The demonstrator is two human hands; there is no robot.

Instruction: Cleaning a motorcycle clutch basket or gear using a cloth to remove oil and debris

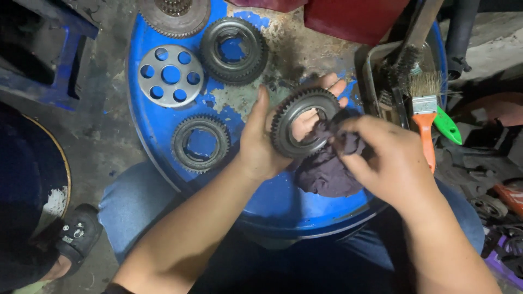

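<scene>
Sitting over a blue drum top (163,136) w/ loose gears, the left hand (261,147) grips a toothed ring gear (305,129) upright while the right hand (381,158) pinches a dark rag (327,169) at its rim; teeth could snag cloth, probably slipping the hold.

Left hand (261,144) cupped with thumb up; right hand (389,158) fingers pinched shut.

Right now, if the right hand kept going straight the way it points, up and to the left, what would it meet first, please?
The right hand already presses a dark rag against the ring gear held in the left hand. Straight on, it would meet that gear's inner rim first, then probably the left palm behind it; depth is unclear.
</scene>
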